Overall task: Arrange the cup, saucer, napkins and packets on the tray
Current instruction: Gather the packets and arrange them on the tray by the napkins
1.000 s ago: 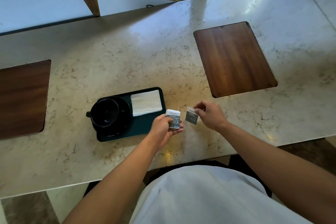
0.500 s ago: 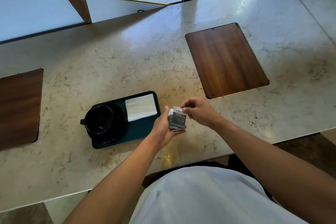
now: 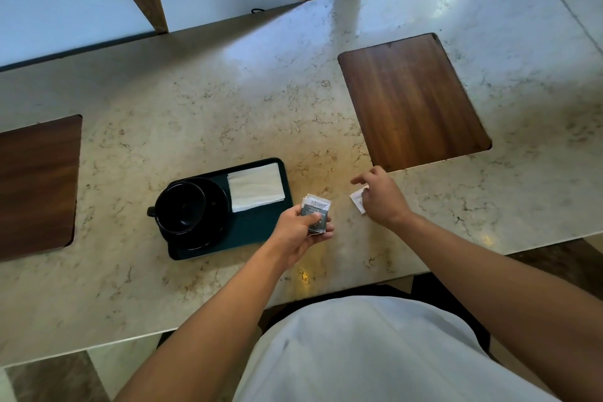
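Note:
A dark green tray lies on the marble counter. On its left side a black cup sits on a black saucer. A white folded napkin lies on the tray's far right part. My left hand grips a small stack of grey-and-white packets just off the tray's right edge. My right hand is further right over the counter, its fingers pinching a white packet that is partly hidden by the hand.
A wooden inlay panel is set into the counter at the far right, and another wooden inlay panel is at the left edge. A white board with a gold edge leans at the back by the window.
My right hand put its packet onto the stack in my left hand, then moved away to the right and now pinches another white packet on the counter. The left hand stayed beside the tray.

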